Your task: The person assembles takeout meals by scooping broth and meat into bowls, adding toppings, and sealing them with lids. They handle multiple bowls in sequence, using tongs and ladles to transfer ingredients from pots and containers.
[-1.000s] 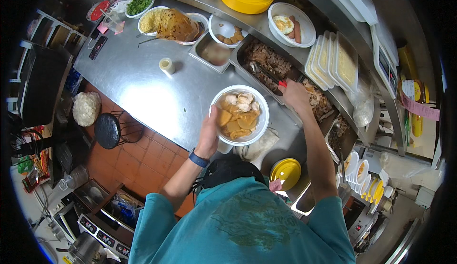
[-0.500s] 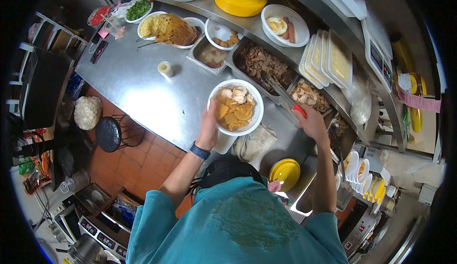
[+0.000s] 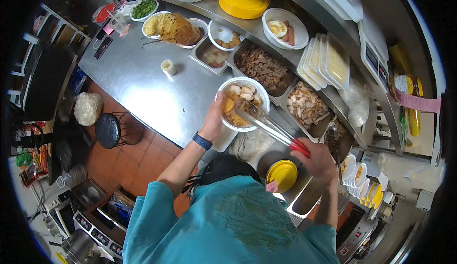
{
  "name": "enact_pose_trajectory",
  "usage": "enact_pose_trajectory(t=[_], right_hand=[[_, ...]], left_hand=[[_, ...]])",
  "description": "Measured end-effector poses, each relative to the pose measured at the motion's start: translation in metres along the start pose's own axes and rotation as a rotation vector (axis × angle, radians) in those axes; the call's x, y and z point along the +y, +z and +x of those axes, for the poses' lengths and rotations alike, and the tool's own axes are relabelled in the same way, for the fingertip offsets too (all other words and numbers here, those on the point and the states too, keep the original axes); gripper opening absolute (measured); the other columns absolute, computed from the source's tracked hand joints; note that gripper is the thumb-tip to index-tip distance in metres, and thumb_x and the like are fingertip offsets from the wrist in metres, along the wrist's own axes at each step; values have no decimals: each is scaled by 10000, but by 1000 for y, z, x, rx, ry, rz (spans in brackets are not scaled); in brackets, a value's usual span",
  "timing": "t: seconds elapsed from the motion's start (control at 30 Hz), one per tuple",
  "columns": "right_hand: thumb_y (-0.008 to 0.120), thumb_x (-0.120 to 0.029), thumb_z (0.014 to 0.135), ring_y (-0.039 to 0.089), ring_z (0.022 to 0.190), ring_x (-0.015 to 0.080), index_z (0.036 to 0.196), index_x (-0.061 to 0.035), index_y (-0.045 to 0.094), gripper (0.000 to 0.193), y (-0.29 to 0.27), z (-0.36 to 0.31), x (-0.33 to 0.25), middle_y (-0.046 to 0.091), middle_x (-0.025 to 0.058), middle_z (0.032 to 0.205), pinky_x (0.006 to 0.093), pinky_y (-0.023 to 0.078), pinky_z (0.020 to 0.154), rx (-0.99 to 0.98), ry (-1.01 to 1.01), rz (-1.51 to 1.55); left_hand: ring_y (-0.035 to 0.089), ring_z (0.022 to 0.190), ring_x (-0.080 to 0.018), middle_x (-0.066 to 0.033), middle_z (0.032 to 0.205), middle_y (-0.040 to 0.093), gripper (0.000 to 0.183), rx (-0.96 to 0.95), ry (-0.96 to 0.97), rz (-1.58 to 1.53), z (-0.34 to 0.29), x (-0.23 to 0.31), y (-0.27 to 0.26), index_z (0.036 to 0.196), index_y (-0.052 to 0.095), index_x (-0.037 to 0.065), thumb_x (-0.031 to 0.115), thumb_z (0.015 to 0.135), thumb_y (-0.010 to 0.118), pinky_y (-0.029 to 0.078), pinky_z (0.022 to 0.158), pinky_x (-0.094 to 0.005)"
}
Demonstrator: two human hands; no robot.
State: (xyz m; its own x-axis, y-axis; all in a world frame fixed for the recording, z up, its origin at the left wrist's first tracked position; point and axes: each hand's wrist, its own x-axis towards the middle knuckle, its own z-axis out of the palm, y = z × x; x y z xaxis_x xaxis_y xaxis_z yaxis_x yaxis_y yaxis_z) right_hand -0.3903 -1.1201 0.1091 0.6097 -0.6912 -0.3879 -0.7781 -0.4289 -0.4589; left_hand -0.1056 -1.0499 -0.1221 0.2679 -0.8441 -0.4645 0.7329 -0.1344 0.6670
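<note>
My left hand (image 3: 213,119) grips the left side of a round white bowl (image 3: 267,103) and keeps it above the steel counter. Pale meat pieces and orange-brown chunks fill the bowl. In my right hand (image 3: 318,161) is a pair of metal tongs (image 3: 272,129) with red grips. Their tips reach over the bowl's contents; something brownish shows at the tips, too blurred to name. Just beyond the bowl is a steel pan of chopped brown meat (image 3: 261,67). To its right sits a pan of paler sliced meat (image 3: 304,103).
A small pale cup (image 3: 167,67) stands on the counter (image 3: 138,80). Behind it are bowls, one with chopped greens (image 3: 144,9). Stacked noodle-like packs (image 3: 328,59) and a bowl with egg and sausage (image 3: 284,29) occupy the shelf. A yellow lid (image 3: 282,175) lies near my body.
The tongs have swung left and toward me, from the brown meat pan to over the bowl. My left hand has shifted the bowl slightly right. The paler meat pan is now more exposed.
</note>
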Motion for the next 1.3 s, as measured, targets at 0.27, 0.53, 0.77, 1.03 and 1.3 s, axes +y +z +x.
enact_pose_trajectory(t=[0.27, 0.53, 0.77, 1.03, 1.3], right_hand=[[715, -339, 871, 678, 849, 377, 1164, -101, 654, 383, -14, -11, -10, 702, 190, 939, 418, 533, 749, 61, 10, -108], [727, -258, 870, 673, 821, 386, 1137, -52, 646, 347, -7, -13, -7, 696, 187, 887, 406, 523, 717, 160, -17, -57], [574, -345, 941, 667, 892, 420, 994, 4, 636, 358, 39, 78, 36, 682, 248, 915, 500, 532, 773, 292, 187, 21], [554, -217, 911, 688, 965, 370, 1160, -27, 627, 321, 72, 89, 89, 702, 228, 987, 472, 544, 846, 469, 336, 177], [604, -81, 815, 678, 777, 260, 1012, 0, 660, 220, 82, -116, 374, 672, 155, 865, 399, 532, 662, 543, 939, -380]], left_hand=[[480, 1288, -188, -87, 1396, 512, 674, 55, 23, 72, -5, -2, -1, 1444, 417, 47, 571, 1021, 408, 398, 1077, -348], [429, 1322, -188, -96, 1444, 474, 627, 61, 56, 50, -12, 0, 8, 1464, 395, 20, 487, 1047, 418, 313, 1122, -336], [443, 1327, -200, -103, 1443, 474, 632, -6, 90, 100, -18, 0, -8, 1459, 400, 32, 507, 1042, 412, 345, 1117, -358], [405, 1379, -267, -130, 1495, 419, 709, -55, -54, 67, -68, 6, 6, 1504, 325, 48, 572, 1028, 366, 344, 1133, -406], [395, 1391, -271, -117, 1518, 396, 750, -142, -118, 91, -119, -17, 37, 1527, 287, 72, 617, 1014, 340, 346, 1137, -407]])
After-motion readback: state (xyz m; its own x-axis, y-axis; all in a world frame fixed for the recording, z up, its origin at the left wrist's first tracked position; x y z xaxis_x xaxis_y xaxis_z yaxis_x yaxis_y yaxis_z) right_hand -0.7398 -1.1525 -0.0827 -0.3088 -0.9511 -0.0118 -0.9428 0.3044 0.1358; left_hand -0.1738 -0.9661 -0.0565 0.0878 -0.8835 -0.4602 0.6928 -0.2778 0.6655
